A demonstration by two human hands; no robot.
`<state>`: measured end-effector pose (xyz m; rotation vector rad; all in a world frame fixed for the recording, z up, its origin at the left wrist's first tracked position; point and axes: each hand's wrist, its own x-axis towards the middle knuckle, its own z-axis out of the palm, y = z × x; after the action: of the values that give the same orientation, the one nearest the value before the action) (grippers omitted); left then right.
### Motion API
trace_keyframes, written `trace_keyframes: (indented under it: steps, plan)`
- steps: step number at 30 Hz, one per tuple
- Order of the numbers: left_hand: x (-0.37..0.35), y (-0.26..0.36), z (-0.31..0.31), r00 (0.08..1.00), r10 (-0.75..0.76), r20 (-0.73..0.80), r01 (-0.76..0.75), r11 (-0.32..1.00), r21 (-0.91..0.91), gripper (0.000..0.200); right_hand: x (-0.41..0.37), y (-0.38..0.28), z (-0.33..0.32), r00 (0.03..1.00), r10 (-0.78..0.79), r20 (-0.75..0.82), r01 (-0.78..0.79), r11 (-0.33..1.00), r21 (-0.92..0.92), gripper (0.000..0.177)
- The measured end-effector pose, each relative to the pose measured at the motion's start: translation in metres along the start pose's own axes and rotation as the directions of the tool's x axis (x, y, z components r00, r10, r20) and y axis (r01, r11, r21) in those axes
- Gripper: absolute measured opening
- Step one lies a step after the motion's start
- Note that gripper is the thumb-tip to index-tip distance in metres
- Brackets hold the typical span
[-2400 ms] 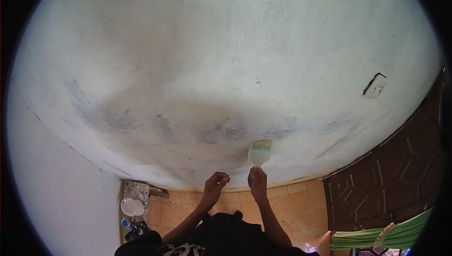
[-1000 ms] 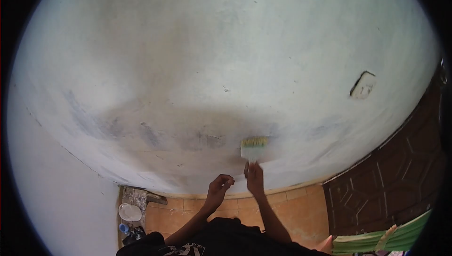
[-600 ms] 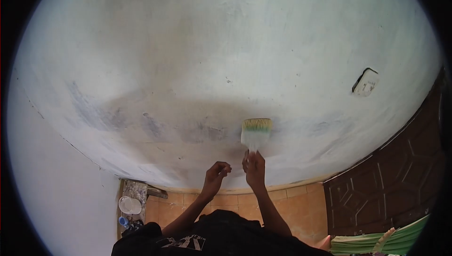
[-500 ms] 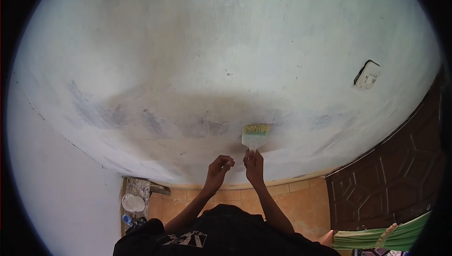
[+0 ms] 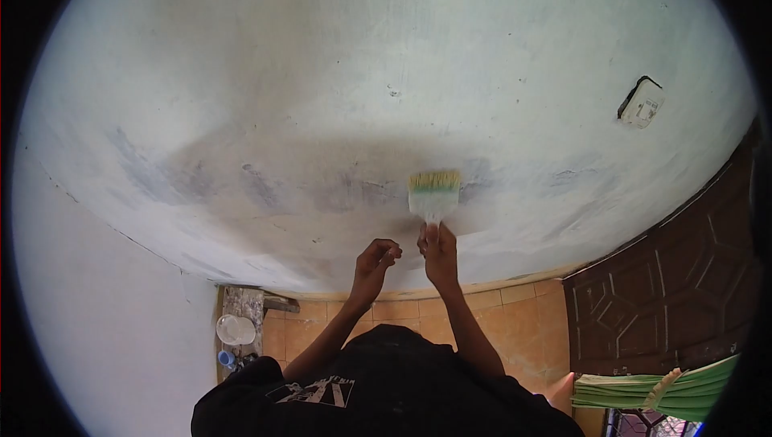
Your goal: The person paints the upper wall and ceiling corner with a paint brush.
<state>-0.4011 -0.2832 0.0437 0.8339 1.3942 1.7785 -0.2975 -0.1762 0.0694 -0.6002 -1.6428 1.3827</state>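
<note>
My right hand (image 5: 439,254) grips the handle of a wide paintbrush (image 5: 434,193), bristles pointing up and away from me. The bristles are yellowish with a green band at their base, above a whitish lower part. To its left, my left hand (image 5: 376,266) is raised with curled fingers and the thumb drawn in near the fingertips; whether anything small is pinched there I cannot tell. Both hands are in front of a pale, patchy wall (image 5: 322,59) with grey smudges and a broad shadow across it.
A switch or socket plate (image 5: 642,104) sits tilted on the wall at right. A dark panelled door (image 5: 643,300) and a tied green curtain (image 5: 667,390) are at lower right. At lower left, a stained bench (image 5: 243,302) bears a white container (image 5: 236,330) and a blue cup (image 5: 227,359). Orange tiles (image 5: 503,320) cover the floor.
The view has tipped downward, so wall, hands and brush sit higher in the picture. The brush shows slightly larger and more upright. Both hands keep much the same hold.
</note>
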Motion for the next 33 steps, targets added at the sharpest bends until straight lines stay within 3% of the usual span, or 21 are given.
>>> trace_keyframes:
  steps: [1, 4, 7, 10, 13, 16, 18, 20, 23, 26, 29, 30, 33]
  plan:
    - [0.001, -0.002, -0.001, 1.0, 0.011, 0.0, -0.011, 1.0, -0.006, 0.015, -0.004, 0.026, -0.001, 1.0, -0.02, -0.021, 0.019, 0.998, -0.059, 0.046]
    - [0.001, -0.004, -0.003, 0.999, 0.041, 0.007, -0.041, 0.999, -0.008, 0.015, -0.051, 0.062, -0.008, 0.987, 0.159, -0.016, -0.16, 0.98, -0.119, 0.045]
    - [-0.001, -0.001, -0.005, 0.999, 0.034, 0.016, -0.034, 0.999, 0.01, 0.014, -0.062, 0.028, -0.01, 0.987, 0.154, -0.046, -0.15, 0.986, 0.079, 0.046]
    - [-0.011, -0.005, -0.006, 1.0, 0.005, 0.025, -0.006, 0.999, 0.034, 0.014, -0.025, -0.035, -0.013, 0.992, 0.115, -0.053, -0.109, 0.989, 0.105, 0.047]
    - [-0.016, -0.004, -0.004, 1.0, -0.013, -0.021, 0.014, 1.0, 0.021, 0.014, 0.008, -0.041, -0.017, 0.988, 0.155, -0.02, -0.149, 0.973, 0.176, 0.048]
    - [-0.012, 0.003, -0.009, 0.995, 0.013, -0.103, -0.013, 1.0, 0.002, 0.015, -0.007, 0.03, -0.023, 0.998, -0.003, -0.064, 0.0, 0.999, -0.038, 0.048]
    - [-0.015, 0.004, -0.01, 0.99, 0.026, -0.138, -0.028, 1.0, -0.01, 0.016, -0.037, 0.037, -0.026, 0.981, 0.192, -0.015, -0.192, 0.981, -0.036, 0.048]
    - [-0.015, 0.007, -0.012, 0.99, 0.043, -0.137, -0.043, 0.999, -0.001, 0.016, -0.058, 0.035, -0.03, 0.966, 0.258, -0.028, -0.257, 0.966, 0.03, 0.049]
    - [-0.019, 0.003, -0.011, 0.993, 0.011, -0.116, -0.009, 1.0, 0.017, 0.017, -0.039, -0.013, -0.038, 0.996, 0.083, -0.033, -0.078, 0.989, 0.128, 0.049]
    - [-0.021, -0.006, -0.006, 0.995, -0.032, -0.093, 0.034, 0.999, 0.022, 0.018, -0.001, -0.046, -0.04, 0.999, -0.002, -0.051, 0.004, 0.999, 0.038, 0.049]
    - [-0.021, -0.01, 0.005, 0.996, -0.016, -0.086, 0.016, 1.0, -0.004, 0.017, 0.01, 0.014, -0.046, 1.0, 0.021, -0.017, -0.021, 0.999, -0.034, 0.049]
    - [-0.019, -0.01, 0.008, 0.997, -0.007, -0.082, 0.006, 1.0, -0.007, 0.017, -0.001, 0.042, -0.046, 0.998, -0.042, -0.046, 0.035, 0.99, -0.14, 0.048]
    - [-0.024, -0.014, 0.019, 0.996, 0.004, -0.091, -0.006, 1.0, -0.03, 0.017, -0.048, 0.058, -0.047, 0.984, 0.179, -0.015, -0.179, 0.979, -0.095, 0.046]
